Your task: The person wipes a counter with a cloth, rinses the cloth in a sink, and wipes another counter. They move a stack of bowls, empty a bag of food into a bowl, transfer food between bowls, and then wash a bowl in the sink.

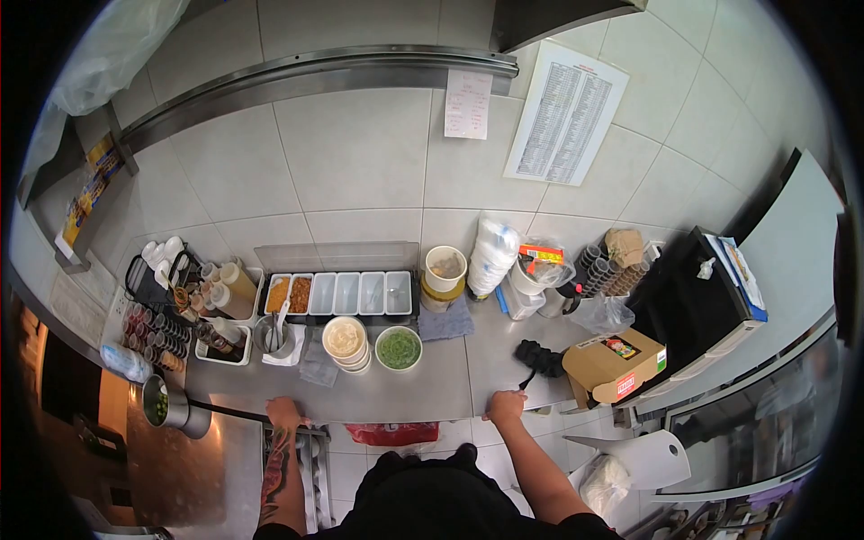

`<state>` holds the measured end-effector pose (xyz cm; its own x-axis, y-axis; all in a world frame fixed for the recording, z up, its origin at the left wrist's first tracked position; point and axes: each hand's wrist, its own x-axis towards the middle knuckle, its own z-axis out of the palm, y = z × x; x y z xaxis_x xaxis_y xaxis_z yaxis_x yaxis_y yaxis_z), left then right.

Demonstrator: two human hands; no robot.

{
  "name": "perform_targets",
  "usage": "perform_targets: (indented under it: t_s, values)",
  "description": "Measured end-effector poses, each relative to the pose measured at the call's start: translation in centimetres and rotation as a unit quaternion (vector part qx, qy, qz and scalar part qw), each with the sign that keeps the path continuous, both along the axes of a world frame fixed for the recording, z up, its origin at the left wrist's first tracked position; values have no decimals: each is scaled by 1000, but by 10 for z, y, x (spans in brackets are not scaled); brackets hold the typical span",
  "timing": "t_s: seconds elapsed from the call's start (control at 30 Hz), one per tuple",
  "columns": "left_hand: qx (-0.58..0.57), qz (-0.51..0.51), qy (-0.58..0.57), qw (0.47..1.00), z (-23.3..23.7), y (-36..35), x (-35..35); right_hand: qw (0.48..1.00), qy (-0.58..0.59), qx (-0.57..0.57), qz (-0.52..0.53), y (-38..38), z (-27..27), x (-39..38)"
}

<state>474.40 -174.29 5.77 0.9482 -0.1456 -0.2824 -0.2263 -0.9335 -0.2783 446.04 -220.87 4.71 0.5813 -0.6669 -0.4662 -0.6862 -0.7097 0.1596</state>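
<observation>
saucepan [160, 403] in hand at a steel counter [468, 369]: the person's left hand [286, 413] is closed around the end of the pan's long dark handle [229, 411], while the right hand [504, 407] lies on the counter's front edge, holding nothing. the pan sits well out to the person's left, past the counter's left end and over a lower steel surface [180, 468], with something green showing inside. its handle runs almost level across the view, pot at the left and gripping hand at the right, so the long axis lies along the counter's front edge rather than pointing away from the body. the left hand is plainly the nearer one; the right is well apart, on the other side of the torso. beyond and between the two hands stand a stack of white tubs [345, 340] and a bowl of green sauce [398, 347], just in front of a row of inset containers [346, 292].
</observation>
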Motion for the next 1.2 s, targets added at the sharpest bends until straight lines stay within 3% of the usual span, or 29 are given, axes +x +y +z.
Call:
perform_targets:
  t_s: [1.2]
  values:
    - [7, 5, 5, 1000, -1, -2, 2, 1000, -5, 9, 3, -1, 0, 2]
